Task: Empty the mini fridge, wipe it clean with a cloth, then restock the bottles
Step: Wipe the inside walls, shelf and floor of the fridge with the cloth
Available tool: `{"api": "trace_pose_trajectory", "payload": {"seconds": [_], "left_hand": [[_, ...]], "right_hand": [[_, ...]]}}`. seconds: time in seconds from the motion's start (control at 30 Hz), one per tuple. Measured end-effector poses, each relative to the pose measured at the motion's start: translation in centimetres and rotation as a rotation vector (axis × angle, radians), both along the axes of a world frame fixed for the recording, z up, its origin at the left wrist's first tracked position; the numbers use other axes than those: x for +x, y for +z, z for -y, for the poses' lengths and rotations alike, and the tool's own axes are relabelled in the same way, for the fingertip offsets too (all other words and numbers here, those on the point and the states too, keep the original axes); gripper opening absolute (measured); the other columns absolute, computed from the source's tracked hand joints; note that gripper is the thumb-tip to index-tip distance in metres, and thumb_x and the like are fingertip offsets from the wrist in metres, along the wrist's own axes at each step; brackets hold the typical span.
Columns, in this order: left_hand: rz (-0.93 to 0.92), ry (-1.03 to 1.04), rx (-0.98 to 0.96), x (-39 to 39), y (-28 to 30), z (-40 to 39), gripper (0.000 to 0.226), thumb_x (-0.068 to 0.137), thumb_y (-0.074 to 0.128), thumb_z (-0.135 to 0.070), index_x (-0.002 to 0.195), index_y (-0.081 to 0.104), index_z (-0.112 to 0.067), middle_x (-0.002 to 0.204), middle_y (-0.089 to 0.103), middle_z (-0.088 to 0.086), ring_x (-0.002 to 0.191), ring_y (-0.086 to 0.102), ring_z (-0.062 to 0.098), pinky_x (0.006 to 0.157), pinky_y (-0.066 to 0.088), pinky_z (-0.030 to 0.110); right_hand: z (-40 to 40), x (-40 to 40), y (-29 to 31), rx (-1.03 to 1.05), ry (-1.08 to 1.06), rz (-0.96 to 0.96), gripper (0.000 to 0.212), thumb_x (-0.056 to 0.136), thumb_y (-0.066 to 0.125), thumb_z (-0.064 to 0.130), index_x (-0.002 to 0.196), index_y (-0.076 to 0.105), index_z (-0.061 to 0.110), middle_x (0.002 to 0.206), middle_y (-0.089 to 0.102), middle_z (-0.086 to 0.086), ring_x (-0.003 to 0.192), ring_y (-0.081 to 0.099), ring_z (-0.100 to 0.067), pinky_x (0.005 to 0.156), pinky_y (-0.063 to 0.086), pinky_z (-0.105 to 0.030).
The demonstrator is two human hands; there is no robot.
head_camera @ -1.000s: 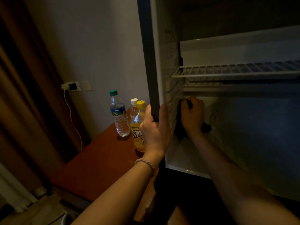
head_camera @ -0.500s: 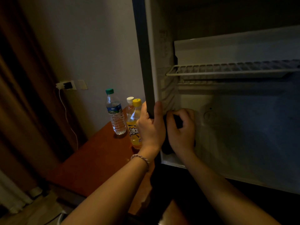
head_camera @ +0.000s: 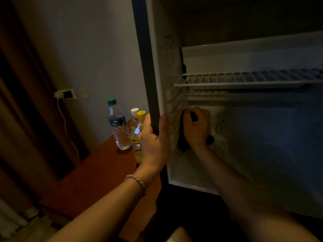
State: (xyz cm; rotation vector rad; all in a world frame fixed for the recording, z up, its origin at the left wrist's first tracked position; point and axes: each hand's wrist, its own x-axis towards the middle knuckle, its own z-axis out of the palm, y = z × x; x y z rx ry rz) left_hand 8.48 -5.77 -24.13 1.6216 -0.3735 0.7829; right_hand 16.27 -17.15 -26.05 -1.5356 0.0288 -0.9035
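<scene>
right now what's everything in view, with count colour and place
fridge: 1, white inside, open, right
wire shelf: 1, white, upper fridge
cloth: 1, dark, against the fridge's inner left wall
bottles: 3, clear with green cap, white cap, yellow cap, on the table
table: 1, reddish brown, left of fridge
charger: 1, white cable, wall socket
curtain: 1, brown, far left
hands: left hand grips the fridge's edge; right hand holds the cloth

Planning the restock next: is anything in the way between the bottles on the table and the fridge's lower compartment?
Yes. The left hand grips the fridge's front edge right beside the bottles, and the right hand presses the dark cloth inside the lower compartment. No other visible obstruction.
</scene>
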Motion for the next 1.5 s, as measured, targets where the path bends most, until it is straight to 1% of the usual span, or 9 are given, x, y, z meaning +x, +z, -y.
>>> {"api": "trace_pose_trajectory", "payload": {"seconds": [0.13, 0.3, 0.5, 0.6, 0.73, 1.0, 1.23, 1.37, 1.5], "left_hand": [[0.005, -0.073, 0.066, -0.1, 1.2, -1.0, 0.023, 0.100, 0.045, -0.050, 0.105, 0.055, -0.031, 0.083, 0.065, -0.013, 0.070, 0.060, 0.002, 0.058, 0.047, 0.018], [0.116, -0.088, 0.030, 0.4, 5.5, -0.7, 0.045, 0.103, 0.043, -0.038, 0.133, 0.049, -0.005, 0.090, 0.067, -0.020, 0.080, 0.065, 0.000, 0.066, 0.051, 0.016], [0.148, -0.026, 0.027, 0.9, 6.5, 0.0, 0.021, 0.104, 0.048, -0.032, 0.109, 0.053, -0.011, 0.075, 0.059, -0.012, 0.065, 0.059, 0.000, 0.060, 0.047, 0.016], [0.136, 0.028, 0.003, 1.1, 6.1, 0.4, 0.025, 0.104, 0.049, -0.034, 0.107, 0.054, -0.009, 0.070, 0.057, -0.017, 0.061, 0.055, -0.002, 0.058, 0.043, 0.012], [0.146, 0.067, -0.020, 1.1, 5.8, 0.5, 0.033, 0.103, 0.049, -0.039, 0.112, 0.056, -0.007, 0.071, 0.059, -0.025, 0.063, 0.055, -0.003, 0.060, 0.042, 0.014], [0.122, 0.024, -0.021, 0.3, 5.9, 0.6, 0.027, 0.104, 0.046, -0.030, 0.110, 0.052, -0.004, 0.069, 0.052, -0.012, 0.057, 0.053, -0.003, 0.054, 0.039, 0.010], [0.121, 0.022, -0.027, 0.2, 5.8, 0.7, 0.024, 0.105, 0.046, -0.023, 0.108, 0.052, -0.001, 0.069, 0.053, -0.011, 0.057, 0.054, -0.005, 0.054, 0.040, 0.009], [0.126, 0.038, -0.024, 0.2, 5.8, 0.8, 0.025, 0.104, 0.045, -0.032, 0.109, 0.053, -0.008, 0.070, 0.059, -0.025, 0.061, 0.056, -0.003, 0.056, 0.042, 0.011], [0.155, 0.044, -0.010, 0.3, 5.7, 0.9, 0.029, 0.101, 0.043, -0.038, 0.108, 0.051, -0.012, 0.067, 0.058, -0.026, 0.056, 0.054, -0.002, 0.053, 0.040, 0.011]], "right_hand": [[0.3, 1.7, -0.3, 0.022, -0.047, 0.000, 0.015, 0.092, 0.064, 0.015, 0.079, 0.061, 0.008, 0.096, 0.056, -0.011, 0.084, 0.051, -0.013, 0.077, 0.042, -0.025], [0.1, 0.8, -0.4, 0.021, -0.037, 0.014, 0.015, 0.092, 0.064, 0.014, 0.079, 0.059, 0.010, 0.098, 0.055, -0.009, 0.084, 0.049, -0.007, 0.076, 0.037, -0.017], [-1.1, -3.8, -0.5, -0.026, 0.033, 0.082, 0.021, 0.090, 0.065, 0.010, 0.074, 0.056, 0.020, 0.096, 0.053, -0.003, 0.080, 0.053, -0.006, 0.074, 0.040, -0.007], [-1.4, -6.2, -0.5, -0.057, 0.070, 0.102, 0.017, 0.088, 0.067, 0.010, 0.074, 0.059, 0.016, 0.094, 0.054, -0.002, 0.080, 0.055, -0.001, 0.071, 0.039, -0.005], [-1.8, -8.3, -0.3, -0.097, 0.129, 0.080, 0.027, 0.087, 0.068, 0.014, 0.069, 0.054, 0.029, 0.093, 0.053, -0.002, 0.078, 0.055, 0.000, 0.066, 0.040, -0.005], [-1.0, -8.8, 2.6, -0.027, 0.007, 0.160, 0.015, 0.084, 0.070, 0.004, 0.075, 0.062, 0.013, 0.095, 0.055, -0.007, 0.083, 0.051, 0.016, 0.072, 0.036, 0.001], [-2.6, -7.7, 1.8, -0.020, 0.026, 0.155, 0.008, 0.085, 0.069, 0.019, 0.080, 0.062, 0.017, 0.100, 0.052, 0.003, 0.090, 0.058, -0.011, 0.077, 0.045, -0.012], [-2.6, -6.9, 1.6, -0.049, 0.003, 0.178, 0.016, 0.083, 0.059, 0.032, 0.078, 0.058, 0.017, 0.096, 0.051, 0.007, 0.092, 0.058, -0.018, 0.078, 0.047, -0.026], [-2.0, -5.0, 1.7, -0.056, -0.014, 0.171, 0.017, 0.085, 0.059, 0.029, 0.081, 0.061, 0.013, 0.097, 0.054, 0.001, 0.092, 0.058, -0.019, 0.079, 0.045, -0.021]]}}
